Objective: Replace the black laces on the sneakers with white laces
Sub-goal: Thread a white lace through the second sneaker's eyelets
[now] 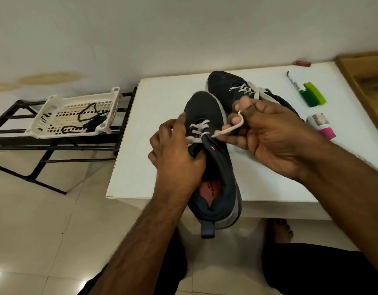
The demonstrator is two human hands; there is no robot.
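Sneakers are seen on a white table (154,99): the near sneaker (221,171) lies with its heel overhanging the table's near edge and its toe pointed toward the far edge, while the second sneaker (224,86) rests just behind it, nearer the far edge, already threaded with a white lace (251,90). The near sneaker is gripped at its left side and tongue by the left hand (175,152), whose fingers are curled around the upper beside the eyelets. A white lace end (228,129), run through the lower eyelets of the near sneaker, is pinched between thumb and fingertips of the right hand (269,133), with the tip of the lace bent upward above the fingers. Only the lowest rows of this sneaker are laced.

Toward the table's right edge a green marker (293,79), a green clip-like object (312,94) and a small white and pink container (321,125) are laid. At the far right corner a small red object (303,63) is seen. Left of the table, a white perforated basket (53,109) is set on a black metal rack (45,150), and black laces (89,118) are coiled inside the basket.
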